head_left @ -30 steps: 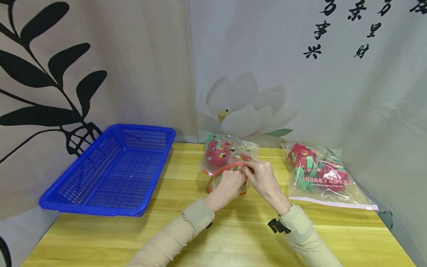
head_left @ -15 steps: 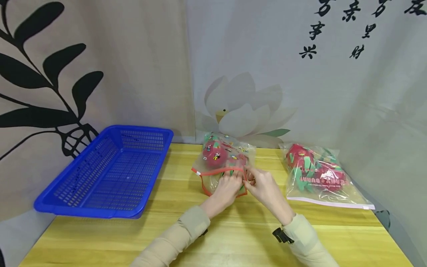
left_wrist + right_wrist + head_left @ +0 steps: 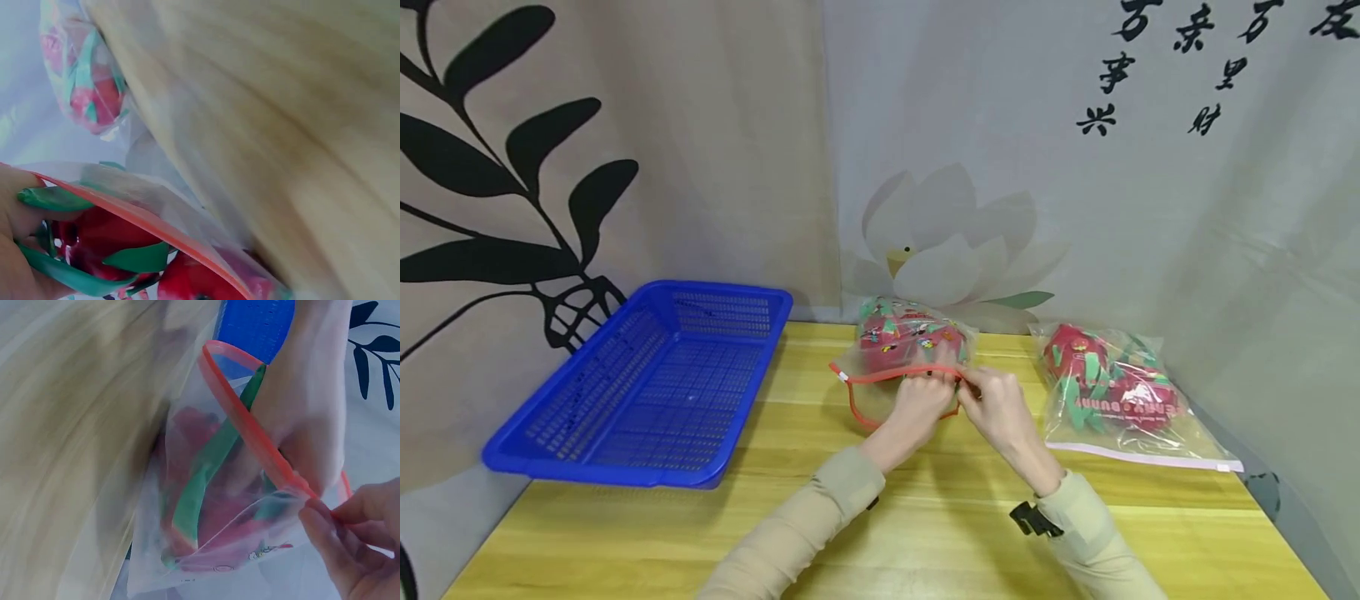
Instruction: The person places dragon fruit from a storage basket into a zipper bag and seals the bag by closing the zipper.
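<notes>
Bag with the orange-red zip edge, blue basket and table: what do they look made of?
The bag looks like thin clear plastic film, glossy: the red and green contents show through and it creases under both hands. The blue basket looks like rigid moulded plastic, with a regular grid of slots. The table shows pale yellow wood grain with a smooth sheen; solid wood or laminate cannot be told.

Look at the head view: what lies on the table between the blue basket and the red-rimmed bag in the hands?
Nothing: in the head view only bare table separates the blue basket from the red-rimmed bag.
</notes>
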Action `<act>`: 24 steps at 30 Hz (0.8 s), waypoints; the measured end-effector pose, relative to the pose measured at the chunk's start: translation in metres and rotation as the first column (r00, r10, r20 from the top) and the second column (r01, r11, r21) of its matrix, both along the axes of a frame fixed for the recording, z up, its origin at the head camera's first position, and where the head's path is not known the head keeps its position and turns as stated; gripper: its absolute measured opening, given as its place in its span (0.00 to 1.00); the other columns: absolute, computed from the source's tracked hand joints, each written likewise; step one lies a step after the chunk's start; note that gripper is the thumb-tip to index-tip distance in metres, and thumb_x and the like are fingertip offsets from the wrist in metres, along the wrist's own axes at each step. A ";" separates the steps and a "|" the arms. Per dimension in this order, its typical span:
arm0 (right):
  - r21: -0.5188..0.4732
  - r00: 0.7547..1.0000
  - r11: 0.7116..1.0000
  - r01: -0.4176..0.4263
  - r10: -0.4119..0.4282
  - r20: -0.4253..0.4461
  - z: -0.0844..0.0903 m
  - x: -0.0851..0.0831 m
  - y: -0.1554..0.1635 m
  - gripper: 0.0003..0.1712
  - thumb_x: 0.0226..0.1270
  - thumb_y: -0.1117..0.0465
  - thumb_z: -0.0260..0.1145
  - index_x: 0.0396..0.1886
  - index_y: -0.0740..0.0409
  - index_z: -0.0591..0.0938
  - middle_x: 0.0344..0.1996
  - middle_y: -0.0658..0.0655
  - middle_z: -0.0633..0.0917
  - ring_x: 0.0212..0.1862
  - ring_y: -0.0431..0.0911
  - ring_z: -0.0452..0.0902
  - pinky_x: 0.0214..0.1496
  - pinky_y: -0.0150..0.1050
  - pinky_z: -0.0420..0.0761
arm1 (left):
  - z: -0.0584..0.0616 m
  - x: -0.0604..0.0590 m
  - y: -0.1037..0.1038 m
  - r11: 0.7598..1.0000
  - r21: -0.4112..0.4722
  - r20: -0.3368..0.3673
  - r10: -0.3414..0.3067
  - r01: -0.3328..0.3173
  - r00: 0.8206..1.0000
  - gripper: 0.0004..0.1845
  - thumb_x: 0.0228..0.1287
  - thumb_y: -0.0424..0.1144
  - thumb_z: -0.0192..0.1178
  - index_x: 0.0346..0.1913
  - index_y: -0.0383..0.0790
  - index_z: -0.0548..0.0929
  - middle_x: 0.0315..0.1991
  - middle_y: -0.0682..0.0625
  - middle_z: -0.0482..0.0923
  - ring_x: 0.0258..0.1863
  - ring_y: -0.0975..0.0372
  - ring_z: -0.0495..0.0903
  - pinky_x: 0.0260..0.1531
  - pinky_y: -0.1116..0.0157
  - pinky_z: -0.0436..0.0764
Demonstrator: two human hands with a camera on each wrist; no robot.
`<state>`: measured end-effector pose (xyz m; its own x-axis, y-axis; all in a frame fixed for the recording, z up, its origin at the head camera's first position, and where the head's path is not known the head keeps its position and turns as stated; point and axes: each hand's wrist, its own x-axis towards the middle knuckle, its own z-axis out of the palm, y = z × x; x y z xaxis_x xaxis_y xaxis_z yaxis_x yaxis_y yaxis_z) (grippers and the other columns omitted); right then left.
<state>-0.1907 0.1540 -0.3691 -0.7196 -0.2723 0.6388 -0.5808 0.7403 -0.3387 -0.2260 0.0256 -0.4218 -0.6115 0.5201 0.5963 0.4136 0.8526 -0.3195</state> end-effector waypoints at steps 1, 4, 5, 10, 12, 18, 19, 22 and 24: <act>-0.005 1.000 1.000 -0.001 0.001 -0.007 0.001 -0.001 0.000 0.14 0.49 0.79 0.61 0.37 0.75 0.84 0.25 0.65 0.86 0.19 0.40 0.77 0.21 0.23 0.74 | 0.001 -0.001 0.001 1.000 0.003 -0.014 0.009 -0.009 1.000 0.10 0.53 0.36 0.67 0.39 0.49 0.82 0.17 0.59 0.74 0.11 0.69 0.68 0.08 0.73 0.65; -0.025 0.999 1.000 -0.005 0.004 -0.039 0.004 -0.003 -0.001 0.14 0.48 0.79 0.61 0.37 0.75 0.85 0.23 0.64 0.86 0.19 0.40 0.77 0.21 0.24 0.75 | 0.003 -0.007 0.005 0.998 -0.008 -0.070 0.057 -0.058 0.996 0.14 0.57 0.37 0.63 0.47 0.45 0.81 0.29 0.55 0.82 0.25 0.66 0.80 0.23 0.71 0.78; -0.034 0.999 0.999 -0.006 0.004 -0.050 0.005 -0.003 -0.002 0.14 0.48 0.79 0.60 0.36 0.75 0.85 0.23 0.64 0.86 0.19 0.40 0.77 0.21 0.25 0.76 | 0.004 -0.009 0.006 0.997 0.000 -0.085 0.071 -0.071 0.994 0.16 0.57 0.37 0.62 0.49 0.44 0.80 0.36 0.53 0.82 0.33 0.63 0.82 0.31 0.69 0.80; -0.081 0.998 0.997 0.001 -0.007 -0.068 0.011 -0.007 -0.003 0.13 0.50 0.77 0.60 0.35 0.73 0.86 0.21 0.62 0.86 0.20 0.42 0.80 0.20 0.26 0.75 | 0.008 -0.020 0.009 0.997 0.030 -0.083 0.074 -0.071 0.994 0.21 0.59 0.36 0.59 0.57 0.40 0.74 0.55 0.46 0.75 0.57 0.53 0.76 0.53 0.61 0.78; -0.093 0.998 0.996 0.015 -0.021 -0.062 0.012 -0.009 -0.002 0.13 0.51 0.76 0.61 0.35 0.72 0.86 0.21 0.62 0.87 0.20 0.43 0.81 0.19 0.24 0.72 | 0.009 -0.022 0.008 0.998 0.050 -0.028 0.035 -0.034 0.999 0.21 0.59 0.38 0.60 0.57 0.42 0.74 0.56 0.46 0.75 0.58 0.54 0.75 0.55 0.61 0.77; -0.115 0.998 0.992 0.053 -0.055 -0.014 0.010 -0.013 0.001 0.12 0.53 0.75 0.62 0.37 0.72 0.86 0.21 0.62 0.87 0.21 0.45 0.81 0.18 0.20 0.65 | 0.011 -0.022 -0.003 0.991 0.101 0.120 -0.095 0.083 0.988 0.22 0.64 0.43 0.60 0.60 0.43 0.74 0.55 0.46 0.78 0.41 0.58 0.83 0.33 0.68 0.83; -0.116 0.998 0.991 0.059 -0.060 -0.001 0.010 -0.013 0.001 0.12 0.54 0.75 0.62 0.37 0.71 0.86 0.21 0.62 0.87 0.21 0.46 0.81 0.17 0.21 0.65 | 0.011 -0.022 -0.004 0.989 0.103 0.135 -0.115 0.102 0.984 0.22 0.65 0.44 0.59 0.60 0.43 0.74 0.54 0.46 0.80 0.39 0.59 0.83 0.31 0.69 0.83; -0.116 0.997 0.990 0.075 -0.072 0.033 0.010 -0.012 0.001 0.12 0.56 0.74 0.61 0.38 0.71 0.86 0.22 0.63 0.87 0.23 0.48 0.82 0.17 0.21 0.65 | 0.015 -0.019 -0.011 0.976 0.125 0.192 -0.198 0.176 0.961 0.21 0.67 0.46 0.56 0.61 0.44 0.76 0.53 0.50 0.82 0.41 0.60 0.85 0.38 0.67 0.84; -0.115 0.996 0.990 0.077 -0.072 0.045 0.011 -0.012 0.001 0.12 0.57 0.73 0.61 0.39 0.71 0.86 0.22 0.63 0.87 0.23 0.48 0.83 0.17 0.21 0.64 | 0.018 -0.017 -0.016 0.970 0.122 0.242 -0.235 0.211 0.942 0.21 0.68 0.48 0.54 0.61 0.46 0.76 0.56 0.51 0.81 0.52 0.58 0.82 0.53 0.62 0.81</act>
<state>-0.2027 0.1550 -0.3583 -0.7614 -0.1427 0.6324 -0.5093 0.7352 -0.4474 -0.2432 0.0094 -0.4036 -0.6230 0.6097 0.4900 0.6530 0.7503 -0.1033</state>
